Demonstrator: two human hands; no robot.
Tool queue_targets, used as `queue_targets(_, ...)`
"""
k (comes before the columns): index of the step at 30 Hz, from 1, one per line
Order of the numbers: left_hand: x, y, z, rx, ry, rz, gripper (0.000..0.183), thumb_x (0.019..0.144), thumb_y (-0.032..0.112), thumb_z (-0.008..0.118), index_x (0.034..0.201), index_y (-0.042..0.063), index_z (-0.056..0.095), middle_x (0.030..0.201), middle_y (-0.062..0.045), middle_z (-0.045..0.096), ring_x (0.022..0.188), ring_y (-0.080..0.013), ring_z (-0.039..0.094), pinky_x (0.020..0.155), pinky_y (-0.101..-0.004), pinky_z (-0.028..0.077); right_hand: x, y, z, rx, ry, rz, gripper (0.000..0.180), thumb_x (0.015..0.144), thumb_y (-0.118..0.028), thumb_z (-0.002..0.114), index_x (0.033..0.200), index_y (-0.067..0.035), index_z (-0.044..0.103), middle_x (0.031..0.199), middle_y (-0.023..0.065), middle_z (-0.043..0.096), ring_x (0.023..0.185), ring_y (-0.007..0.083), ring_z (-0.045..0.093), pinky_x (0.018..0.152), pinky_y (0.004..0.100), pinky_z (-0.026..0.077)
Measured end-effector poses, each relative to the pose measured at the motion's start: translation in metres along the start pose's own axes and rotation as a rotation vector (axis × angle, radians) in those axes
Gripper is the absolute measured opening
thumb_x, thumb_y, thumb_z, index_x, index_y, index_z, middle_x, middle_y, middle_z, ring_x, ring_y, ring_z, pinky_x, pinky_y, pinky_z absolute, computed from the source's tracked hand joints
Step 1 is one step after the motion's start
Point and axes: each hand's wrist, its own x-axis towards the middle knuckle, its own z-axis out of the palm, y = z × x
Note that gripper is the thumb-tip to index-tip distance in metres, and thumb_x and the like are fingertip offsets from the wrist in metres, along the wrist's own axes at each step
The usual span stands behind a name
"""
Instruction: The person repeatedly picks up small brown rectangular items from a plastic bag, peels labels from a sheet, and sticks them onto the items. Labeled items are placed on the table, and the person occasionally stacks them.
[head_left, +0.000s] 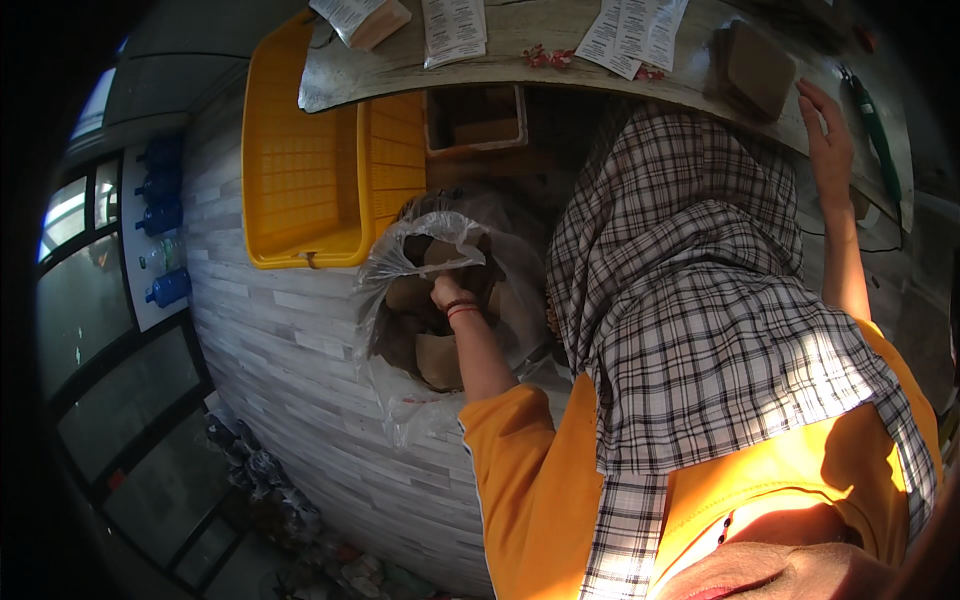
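My left hand (448, 291) reaches into a clear plastic bag (382, 289) that stands on the floor to the left of my lap. Several flat brown pieces (439, 358) lie inside the bag around the hand; whether the fingers hold one is hidden. On the right, my right hand (829, 146) is at the table's edge with fingers apart and nothing in it. Its fingertips are beside a stack of brown rounded-corner pieces (761, 71). A green-handled tool with a cord (874, 127) lies on the table to the right of that hand.
The wooden table (525, 75) bears printed paper strips (454, 30) and small red-and-white bits (551, 57). A yellow plastic basket (304, 165) stands at its left end, and an open box (480, 120) is beneath it. Blue water bottles (168, 288) line the far left.
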Motion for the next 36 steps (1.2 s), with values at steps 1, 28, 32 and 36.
queue_targets(1,-0.016,0.010,0.009,0.065,0.041,0.038,0.044,0.076,0.019,0.080,0.112,-0.005,0.069,0.118,-0.015,0.067,0.105,-0.0307,0.064,0.088,-0.0481,0.055,-0.001,0.000,-0.004,-0.008,0.002,0.006,0.027,0.099,-0.025,0.061,0.120,-0.010,0.068,0.120,0.0039,0.068,0.114,0.0166,0.062,0.098,0.0285,0.046)
queue_targets(28,-0.057,0.016,-0.093,-0.203,0.338,0.352,0.042,0.087,-0.007,0.046,0.129,-0.011,0.048,0.118,-0.023,0.059,0.096,-0.0313,0.064,0.082,-0.0411,0.056,-0.033,-0.048,0.029,0.232,-0.241,-0.091,0.019,0.094,-0.008,0.064,0.112,-0.005,0.069,0.113,0.0076,0.069,0.107,0.0195,0.064,0.093,0.0289,0.050)
queue_targets(32,-0.178,0.079,-0.132,-0.477,0.361,0.513,0.035,0.092,-0.005,0.056,0.126,-0.007,0.050,0.122,-0.022,0.058,0.100,-0.0331,0.064,0.087,-0.0438,0.058,-0.046,-0.072,0.041,0.393,-0.385,-0.076,0.021,0.094,-0.009,0.065,0.114,-0.003,0.069,0.115,0.0076,0.068,0.108,0.0192,0.063,0.094,0.0307,0.050)
queue_targets(36,-0.227,0.119,-0.126,-0.479,-0.199,0.877,0.035,0.093,0.000,0.060,0.127,-0.003,0.051,0.125,-0.016,0.058,0.110,-0.0283,0.061,0.097,-0.0411,0.053,-0.048,-0.117,0.071,0.805,-0.658,0.172,0.045,0.092,-0.024,0.070,0.130,-0.005,0.058,0.121,0.0081,0.065,0.114,0.0193,0.060,0.098,0.0332,0.048)
